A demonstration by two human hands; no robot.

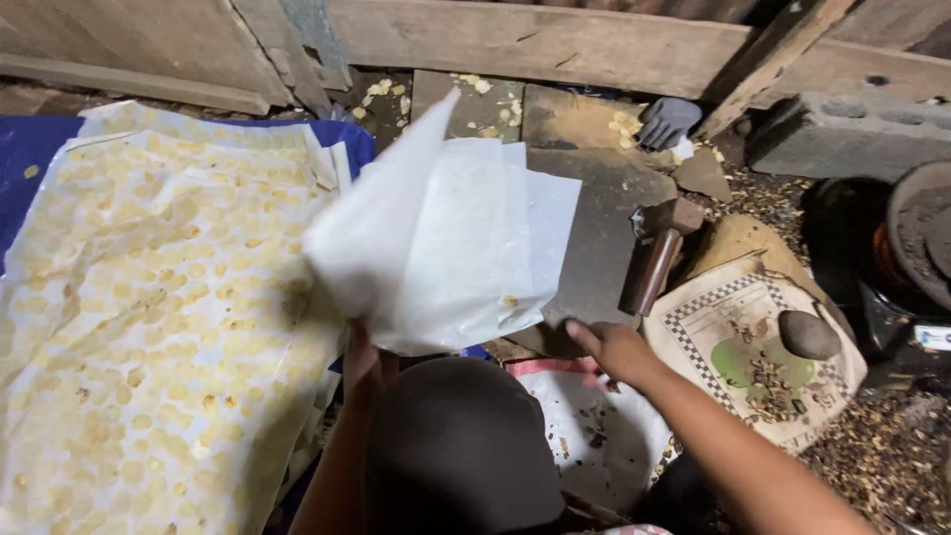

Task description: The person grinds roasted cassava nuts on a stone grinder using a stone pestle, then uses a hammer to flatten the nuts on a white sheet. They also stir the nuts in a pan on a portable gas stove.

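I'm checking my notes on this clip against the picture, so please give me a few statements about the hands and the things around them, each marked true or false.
1. The left hand holds up a stack of white translucent sheets. True.
2. The right hand grips the hammer. False: it rests at the edge of the dark flat slab, and the hammer lies apart from it.
3. A rounded grey stone sits on the checkered printed paper. True.
4. The large sheet on the left is bare. False: it is covered with many flat pale yellow pieces.
5. The hammer lies on the slab's right edge. True.
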